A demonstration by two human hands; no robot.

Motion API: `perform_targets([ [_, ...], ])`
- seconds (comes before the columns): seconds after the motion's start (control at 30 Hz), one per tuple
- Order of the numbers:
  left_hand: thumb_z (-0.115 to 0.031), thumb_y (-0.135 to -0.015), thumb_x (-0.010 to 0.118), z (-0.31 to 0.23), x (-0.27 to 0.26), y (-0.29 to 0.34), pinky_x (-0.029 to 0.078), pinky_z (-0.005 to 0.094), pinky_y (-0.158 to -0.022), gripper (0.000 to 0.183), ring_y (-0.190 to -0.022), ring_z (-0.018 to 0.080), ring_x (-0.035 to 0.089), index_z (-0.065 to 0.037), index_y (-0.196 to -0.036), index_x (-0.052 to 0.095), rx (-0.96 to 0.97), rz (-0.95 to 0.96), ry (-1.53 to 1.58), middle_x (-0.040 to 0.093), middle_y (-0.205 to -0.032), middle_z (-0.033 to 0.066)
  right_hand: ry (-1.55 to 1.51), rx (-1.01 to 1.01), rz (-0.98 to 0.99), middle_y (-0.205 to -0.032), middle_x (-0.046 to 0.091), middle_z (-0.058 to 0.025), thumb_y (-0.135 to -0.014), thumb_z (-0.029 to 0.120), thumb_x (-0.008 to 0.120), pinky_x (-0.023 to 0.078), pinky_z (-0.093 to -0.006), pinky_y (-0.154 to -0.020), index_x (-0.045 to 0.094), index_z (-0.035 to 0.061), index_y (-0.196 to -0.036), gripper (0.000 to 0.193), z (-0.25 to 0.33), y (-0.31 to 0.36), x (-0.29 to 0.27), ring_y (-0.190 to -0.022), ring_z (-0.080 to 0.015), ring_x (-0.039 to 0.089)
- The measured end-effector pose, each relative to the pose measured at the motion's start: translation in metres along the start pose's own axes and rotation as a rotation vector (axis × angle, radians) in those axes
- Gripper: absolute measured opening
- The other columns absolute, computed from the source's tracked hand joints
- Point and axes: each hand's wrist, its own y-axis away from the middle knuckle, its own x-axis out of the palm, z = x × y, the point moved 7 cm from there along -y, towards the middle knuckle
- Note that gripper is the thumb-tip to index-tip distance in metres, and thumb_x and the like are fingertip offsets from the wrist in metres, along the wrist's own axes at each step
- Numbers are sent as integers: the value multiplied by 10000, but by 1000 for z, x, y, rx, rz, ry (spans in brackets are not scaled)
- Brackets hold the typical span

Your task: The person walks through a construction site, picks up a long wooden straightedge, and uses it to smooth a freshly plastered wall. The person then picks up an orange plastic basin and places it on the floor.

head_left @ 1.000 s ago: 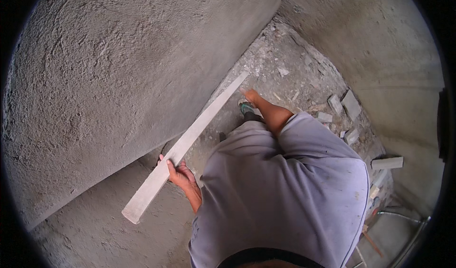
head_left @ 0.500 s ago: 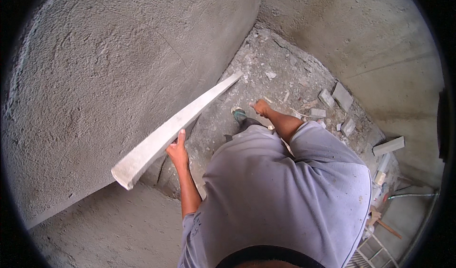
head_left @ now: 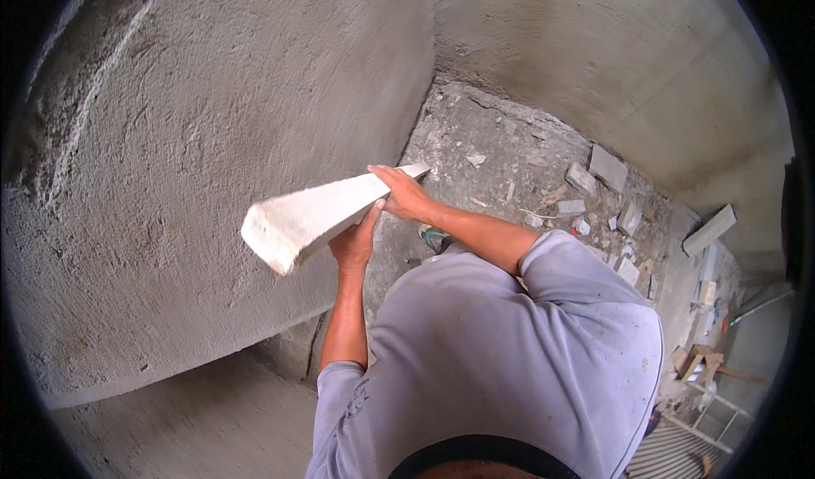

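Observation:
A long whitish straight bar (head_left: 318, 212), shaped like a squared beam, slants from near my chest toward the floor by the wall corner. Its thick near end faces me, and its far tip looks close to the rubble-strewn floor. My left hand (head_left: 355, 243) grips the bar's right side from below, thumb up along the edge. Farther along, my right hand (head_left: 402, 192) wraps over it with the fingers across the top. The two hands almost touch. The bar's underside is hidden.
Rough plastered walls (head_left: 255, 114) rise on the left and at the far right (head_left: 577, 46). Broken blocks (head_left: 608, 169) and debris lie along the right wall's foot. A wooden piece (head_left: 700, 362) and a ladder-like frame (head_left: 717, 415) are at lower right. My shod foot (head_left: 433, 238) shows below my right arm.
My right hand has come up from beside my leg and taken hold of the bar. The bar's near end has swung up and right, with my left hand still on it.

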Motion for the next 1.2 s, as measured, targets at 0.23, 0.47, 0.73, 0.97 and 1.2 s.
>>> perform_targets([
  [0.23, -349, -741, 817, -103, -15, -57, 515, 347, -798, 568, -892, 240, 668, 102, -1031, 631, 236, -36, -100, 687, -956, 177, -264, -86, -73, -1135, 623, -199, -726, 162, 745, 481, -433, -871, 497, 61, -1278, 614, 76, -45, -81, -1025, -376, 602],
  [0.47, -350, -701, 835, -167, -20, -77, 523, 299, -675, 583, -793, 193, 685, 51, -1079, 642, 219, -61, -218, 703, -934, 177, -391, 15, -101, -1011, 664, -176, -767, 173, 748, 500, -398, -788, 520, 37, -1221, 525, 101, -55, -109, -951, -338, 651],
  [0.73, -194, -757, 803, -136, -89, -60, 568, 383, -796, 430, -954, 272, 689, 14, -1104, 660, 375, -131, -281, 690, -1047, 185, -429, 129, -107, -1108, 667, -170, -744, 214, 746, 483, -373, -887, 573, 7, -1202, 532, 41, -57, -75, -1023, -267, 640],
  [0.97, -93, -854, 680, -194, -213, -27, 239, 503, -1137, 415, -1358, 312, 379, -67, -1246, 545, 1057, -629, -796, 441, -1432, 160, -364, 184, -229, -1082, 666, -195, -749, 232, 752, 478, -378, -895, 547, -29, -1193, 554, 18, -83, -74, -1009, -292, 640],
  [1.2, -235, -878, 678, -240, -298, -15, -31, 525, -1163, 554, -1466, 333, 27, -75, -1365, 467, 1040, -1143, -1169, 164, -1565, 177, -303, 172, -245, -1150, 629, -216, -781, 239, 724, 457, -394, -930, 460, -25, -1276, 619, -7, -131, -61, -1088, -332, 605],
])
